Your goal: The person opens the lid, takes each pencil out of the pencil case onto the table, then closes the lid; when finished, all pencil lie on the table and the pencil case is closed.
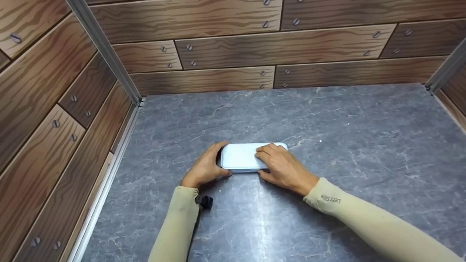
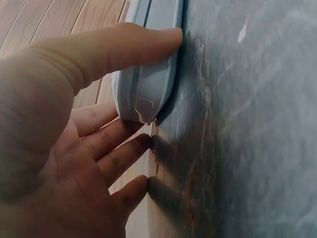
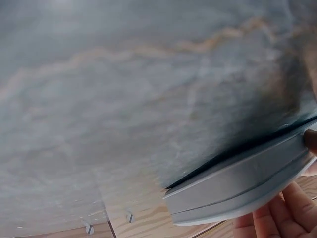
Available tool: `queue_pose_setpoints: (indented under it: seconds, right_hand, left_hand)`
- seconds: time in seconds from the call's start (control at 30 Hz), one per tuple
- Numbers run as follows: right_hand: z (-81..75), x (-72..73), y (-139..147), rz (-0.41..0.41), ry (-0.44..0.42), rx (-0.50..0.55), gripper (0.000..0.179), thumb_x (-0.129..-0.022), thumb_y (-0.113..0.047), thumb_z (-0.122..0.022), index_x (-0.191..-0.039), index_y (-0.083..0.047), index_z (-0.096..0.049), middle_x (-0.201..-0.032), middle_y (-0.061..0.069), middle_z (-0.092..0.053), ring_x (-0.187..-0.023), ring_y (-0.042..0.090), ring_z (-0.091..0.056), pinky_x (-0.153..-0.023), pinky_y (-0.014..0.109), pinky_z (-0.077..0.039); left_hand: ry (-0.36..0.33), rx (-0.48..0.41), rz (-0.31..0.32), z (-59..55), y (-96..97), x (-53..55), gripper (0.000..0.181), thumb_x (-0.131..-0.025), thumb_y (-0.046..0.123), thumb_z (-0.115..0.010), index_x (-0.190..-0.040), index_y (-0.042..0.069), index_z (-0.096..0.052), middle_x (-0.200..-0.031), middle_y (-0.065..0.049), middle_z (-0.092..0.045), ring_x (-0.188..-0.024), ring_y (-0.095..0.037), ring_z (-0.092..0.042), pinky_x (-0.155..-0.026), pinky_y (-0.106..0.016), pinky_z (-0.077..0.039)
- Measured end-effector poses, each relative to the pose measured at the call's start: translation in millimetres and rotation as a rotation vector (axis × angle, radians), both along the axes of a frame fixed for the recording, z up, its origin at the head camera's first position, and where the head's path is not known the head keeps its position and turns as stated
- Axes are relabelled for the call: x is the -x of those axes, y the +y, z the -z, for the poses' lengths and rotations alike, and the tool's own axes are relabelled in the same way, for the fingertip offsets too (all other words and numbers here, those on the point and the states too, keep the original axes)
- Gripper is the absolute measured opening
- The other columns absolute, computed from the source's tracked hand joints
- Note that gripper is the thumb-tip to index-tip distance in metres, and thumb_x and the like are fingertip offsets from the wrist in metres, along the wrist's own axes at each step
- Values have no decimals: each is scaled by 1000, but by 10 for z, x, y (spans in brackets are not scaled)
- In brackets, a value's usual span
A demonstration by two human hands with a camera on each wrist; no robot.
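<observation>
A light blue, flat box-like case (image 1: 238,156) with rounded corners lies on the grey marbled surface, lid side up. A seam between lid and base runs along its side (image 3: 233,186). My left hand (image 1: 205,167) holds the left end, thumb along the near side and a finger at the far corner. In the left wrist view, the lower fingers (image 2: 124,156) reach past the case's end without wrapping it. Over the right end, my right hand (image 1: 285,167) grips the case, fingers bent on the lid and thumb at the near edge.
Wood-plank patterned walls (image 1: 225,51) enclose the surface (image 1: 364,145) at the back and both sides. Metal strips (image 1: 109,54) line the corners. A small black device (image 1: 205,201) sits at the left wrist, below the sleeve's cuff.
</observation>
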State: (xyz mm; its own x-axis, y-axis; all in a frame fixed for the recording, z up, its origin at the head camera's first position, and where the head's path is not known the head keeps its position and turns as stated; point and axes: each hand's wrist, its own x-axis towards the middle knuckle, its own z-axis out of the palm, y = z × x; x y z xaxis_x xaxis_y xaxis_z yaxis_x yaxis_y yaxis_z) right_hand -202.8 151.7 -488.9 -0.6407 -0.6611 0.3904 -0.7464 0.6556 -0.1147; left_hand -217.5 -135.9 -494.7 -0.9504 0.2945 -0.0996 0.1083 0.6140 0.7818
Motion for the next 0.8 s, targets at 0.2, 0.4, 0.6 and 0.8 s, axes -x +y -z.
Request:
queue_pose_setpoints:
  seconds: [0.2,0.4,0.6,0.8]
  right_hand:
    - [-36,1,0,1,25,17,47,-88,-20,-89,-127,3,-76,-127,17,-79,-118,35,-74,-106,49,-63]
    - [-52,-27,31,-8,-40,31,47,-93,-21,-87,-130,4,-75,-130,18,-78,-120,35,-74,-108,50,-63]
    - [-80,-19,154,-7,-55,64,42,-97,-22,-87,-128,3,-77,-128,18,-79,-120,35,-75,-108,50,-63]
    - [-72,-11,378,-10,-25,160,37,-93,-19,-90,-122,1,-79,-121,17,-80,-112,33,-77,-100,48,-66]
  left_hand:
    - [-2,-13,-2,9,7,15,105,-81,2,-96,-171,17,-46,-175,-14,-48,-164,-35,-44,-137,-55,-34]
    - [-44,-30,-9,37,-10,-15,107,-81,0,-95,-172,18,-43,-178,-14,-43,-167,-36,-40,-138,-56,-32]
    - [-32,-49,-10,56,-9,-10,108,-79,-1,-95,-173,16,-43,-177,-15,-44,-166,-37,-41,-138,-56,-32]
    - [-66,-53,-27,35,-13,5,110,-79,-1,-97,-173,17,-42,-179,-14,-42,-168,-35,-37,-139,-55,-30]
